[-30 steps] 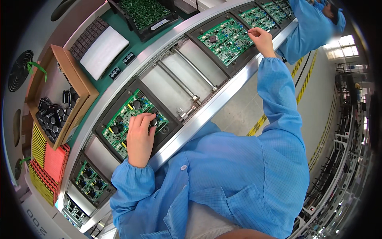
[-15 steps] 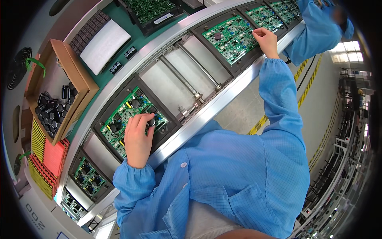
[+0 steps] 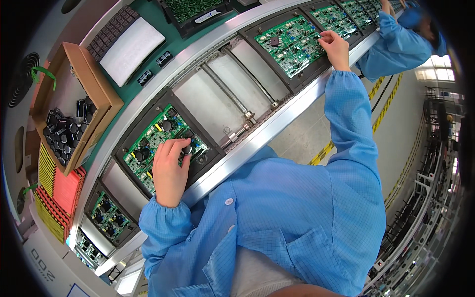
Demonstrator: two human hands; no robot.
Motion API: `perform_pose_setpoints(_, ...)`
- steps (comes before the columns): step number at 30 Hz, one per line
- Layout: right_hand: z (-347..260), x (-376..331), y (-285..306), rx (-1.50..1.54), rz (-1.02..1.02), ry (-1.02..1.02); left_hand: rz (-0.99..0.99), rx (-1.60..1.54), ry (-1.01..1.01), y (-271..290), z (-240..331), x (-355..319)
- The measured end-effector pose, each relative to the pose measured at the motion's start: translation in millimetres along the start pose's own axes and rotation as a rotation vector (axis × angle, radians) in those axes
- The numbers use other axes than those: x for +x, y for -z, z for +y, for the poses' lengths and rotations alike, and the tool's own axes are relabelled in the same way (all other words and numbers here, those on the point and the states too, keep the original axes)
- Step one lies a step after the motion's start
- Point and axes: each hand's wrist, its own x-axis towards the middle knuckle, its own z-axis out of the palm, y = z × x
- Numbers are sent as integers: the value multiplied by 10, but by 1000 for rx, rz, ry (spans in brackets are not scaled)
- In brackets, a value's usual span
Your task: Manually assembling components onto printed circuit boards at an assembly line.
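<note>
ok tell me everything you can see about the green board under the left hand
The green circuit board lies flat in a black carrier tray on the metal conveyor line, tilted diagonally in the picture. It looks like a rigid printed board, crowded with black round capacitors, yellow parts and small blue pieces. The left hand rests on its near edge, fingertips on a black round capacitor. The hand hides part of the board.
</note>
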Motion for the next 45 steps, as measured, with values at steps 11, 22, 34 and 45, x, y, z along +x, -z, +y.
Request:
perform_pose_setpoints(11, -45, 56, 12, -90, -51, 1, -10, 4, 27, 12, 22, 0)
perform_pose_setpoints(22, 11, 70, -41, -70, -50, -6, -27, 16, 41, 28, 25, 9)
perform_pose_setpoints(34, 48, 71, -100, -133, -1, -37, -147, -68, -88, 361, 385, 259)
perform_pose_setpoints(45, -1089, -978, -288, 385, 430, -28, -711, -976, 547, -1171, 861, 1890)
